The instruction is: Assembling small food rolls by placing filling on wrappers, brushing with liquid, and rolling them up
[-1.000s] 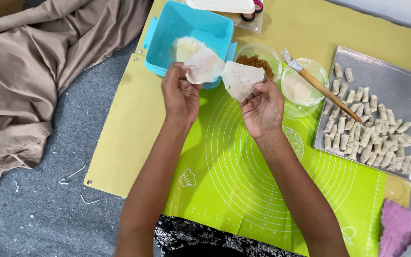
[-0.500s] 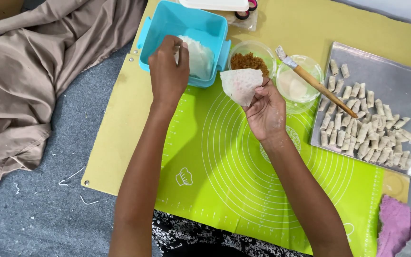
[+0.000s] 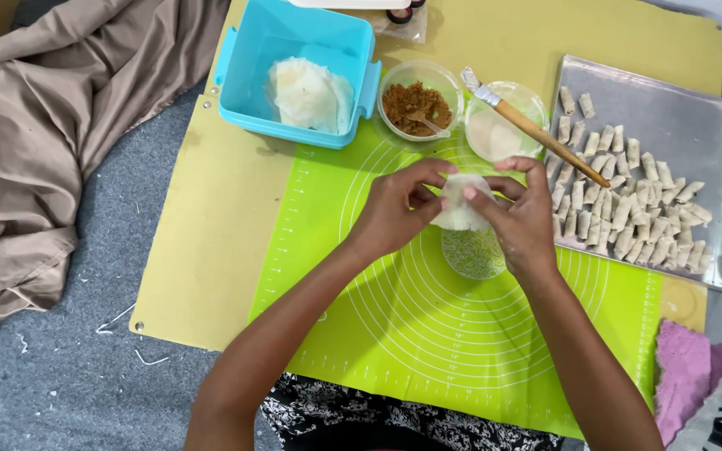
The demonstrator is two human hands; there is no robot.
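Both hands meet over the green silicone mat (image 3: 428,334), and between them they pinch one thin white wrapper sheet (image 3: 460,209). The left hand (image 3: 396,209) grips the sheet's near-left edge with thumb and fingertips closed on it; the right hand (image 3: 521,219) holds the opposite edge the same way, fingers curled over the top. The sheet is lifted off the mat, just above the mat's centre rings.

Beyond the mat's far edge stands a small clear bowl of brown filling (image 3: 418,104) with a spoon in it. Just right of that bowl sits a second clear bowl (image 3: 503,125) of pale liquid, with a wooden-handled brush (image 3: 536,129) lying across it. Left of the filling bowl is a blue plastic box (image 3: 244,75) holding a stack of white wrappers (image 3: 309,93). To the right of the mat lies a metal tray (image 3: 695,117) with rows of small rolled pieces (image 3: 620,200). A pink cloth (image 3: 687,376) lies at the mat's near-right corner, and a beige fabric (image 3: 52,125) is bunched well to the left of the mat.
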